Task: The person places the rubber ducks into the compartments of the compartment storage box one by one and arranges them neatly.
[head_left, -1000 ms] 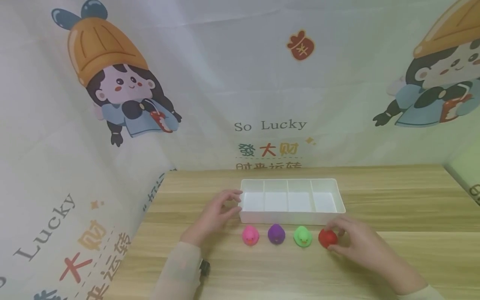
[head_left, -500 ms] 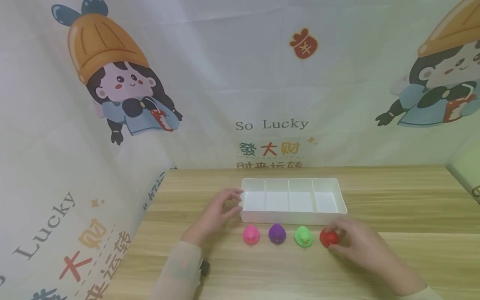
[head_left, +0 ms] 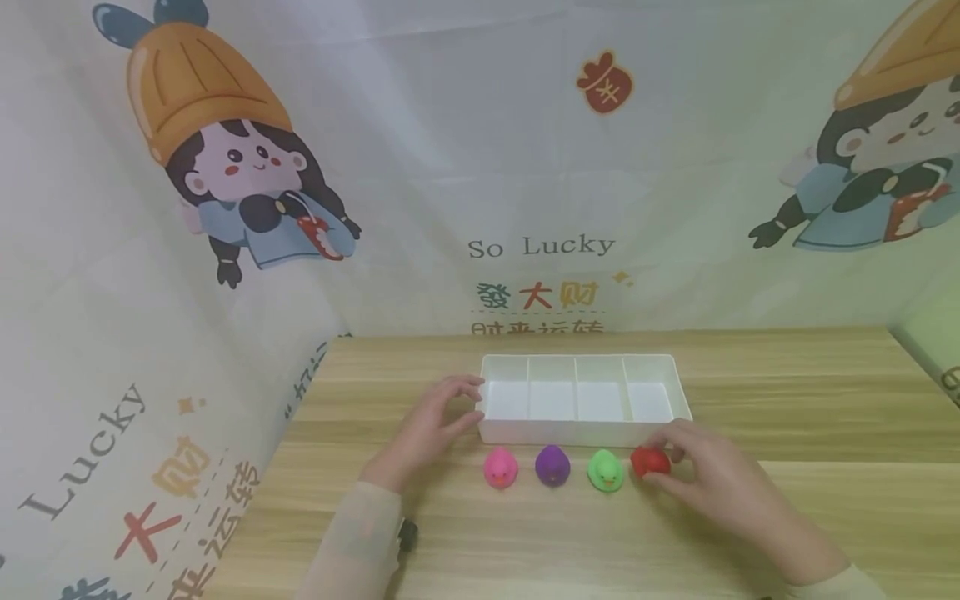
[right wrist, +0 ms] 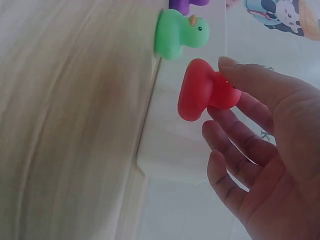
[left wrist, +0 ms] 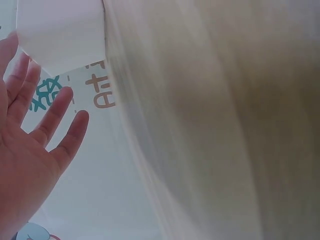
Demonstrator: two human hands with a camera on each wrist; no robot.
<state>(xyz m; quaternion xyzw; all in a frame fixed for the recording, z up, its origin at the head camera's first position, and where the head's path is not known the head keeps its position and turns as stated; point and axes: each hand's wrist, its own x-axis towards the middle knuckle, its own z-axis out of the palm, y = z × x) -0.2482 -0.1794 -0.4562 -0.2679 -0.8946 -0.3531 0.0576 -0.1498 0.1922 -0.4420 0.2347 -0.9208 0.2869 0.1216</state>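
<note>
My right hand (head_left: 708, 473) pinches a red rubber duck (right wrist: 196, 90) by its head between thumb and fingers. In the right wrist view the duck hangs tilted, off the tabletop. A white box (head_left: 577, 432) with several compartments in a row stands just behind it. At the box's left end, the fingertips of my left hand (head_left: 431, 429) touch its wall, the fingers spread and loosely bent. Left of the red duck, a green duck (head_left: 605, 472), a purple duck (head_left: 552, 467) and a pink duck (head_left: 500, 468) sit in a line along the box's front.
The wooden table (head_left: 555, 550) bears everything. A printed white cloth (head_left: 420, 167) hangs behind it and along the left side. Beside the left sleeve shows a small black object (head_left: 408, 535), partly hidden.
My right hand has raised the red duck from the table and shifted it slightly left and toward the box. The left hand stays at the box's left end.
</note>
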